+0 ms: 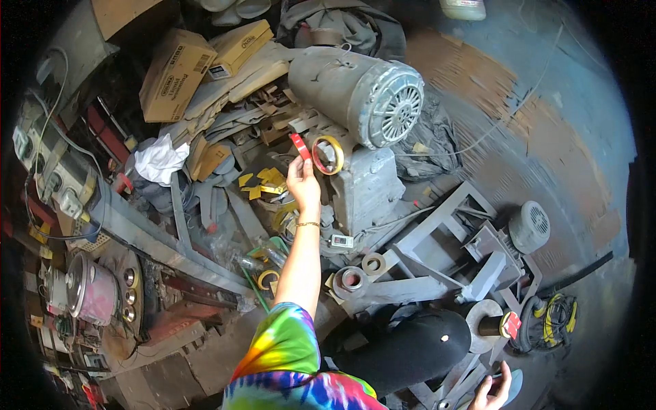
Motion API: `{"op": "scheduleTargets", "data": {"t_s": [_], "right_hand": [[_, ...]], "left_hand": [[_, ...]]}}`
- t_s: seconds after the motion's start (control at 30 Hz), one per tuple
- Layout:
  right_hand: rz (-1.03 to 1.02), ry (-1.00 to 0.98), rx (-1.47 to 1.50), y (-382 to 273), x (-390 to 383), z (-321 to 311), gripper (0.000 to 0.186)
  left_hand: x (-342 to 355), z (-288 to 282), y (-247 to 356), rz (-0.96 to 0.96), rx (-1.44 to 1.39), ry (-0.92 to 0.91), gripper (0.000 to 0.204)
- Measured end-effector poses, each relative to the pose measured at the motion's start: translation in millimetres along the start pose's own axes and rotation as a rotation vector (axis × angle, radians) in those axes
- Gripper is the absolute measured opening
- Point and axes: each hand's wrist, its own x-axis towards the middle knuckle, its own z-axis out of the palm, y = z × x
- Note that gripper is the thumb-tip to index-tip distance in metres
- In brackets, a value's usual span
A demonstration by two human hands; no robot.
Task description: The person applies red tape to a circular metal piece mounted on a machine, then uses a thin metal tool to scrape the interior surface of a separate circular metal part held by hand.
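Note:
My left hand (pixel 303 179) reaches up the middle, its fingertips pinched on a narrow red strip (pixel 299 146). Right beside the strip, a ring-shaped tape roll (pixel 339 156), yellow outside with red at its inner and lower edge, rests against the grey housing below a large grey electric motor (pixel 328 85). At the lower right edge my right hand (pixel 493 391) shows partly, fingers loosely curled and apart, with nothing visible in them. Close to it is a rounded blue-green thing (pixel 516 384), largely cut off by the picture's edge.
Cardboard boxes (pixel 174 75) and a white cloth (pixel 161 160) lie at the upper left. Yellow scraps (pixel 266 183) sit near my left wrist. A metal frame (pixel 437 232) with a smaller motor (pixel 529 227) stands right. A cable coil (pixel 557 321) lies beyond my knee (pixel 417 345).

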Motion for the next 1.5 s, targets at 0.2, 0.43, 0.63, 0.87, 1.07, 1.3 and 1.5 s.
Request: {"op": "scheduleTargets", "data": {"t_s": [0.2, 0.43, 0.63, 0.87, 1.07, 1.3, 1.5], "right_hand": [[0.008, -0.027, -0.115, 4, -11, -1, 0.037], [0.003, -0.019, -0.004, -4, -9, 4, 0.037], [0.005, -0.071, 0.000, -9, -9, 8, 0.037], [-0.047, -0.087, -0.043, 0, -11, 8, 0.037], [-0.008, -0.050, -0.037, 4, -15, 7, 0.036], [0.039, -0.006, -0.048, -3, -19, 5, 0.034], [0.060, -0.027, -0.045, -12, -23, 5, 0.034]], "left_hand": [[0, -25, -16, -0.118, 0.018, 0.239, 0.016], [-6, -39, -44, -0.321, 0.001, 0.126, 0.022], [9, -22, -40, -0.088, 0.094, 0.022, 0.021], [24, -3, -41, -0.065, 0.162, -0.039, 0.020], [25, -14, -38, -0.027, 0.144, 0.209, 0.016], [59, -18, 8, 0.235, 0.346, 0.141, 0.021], [83, -4, 48, 0.357, 0.529, 0.010, 0.021]]}}
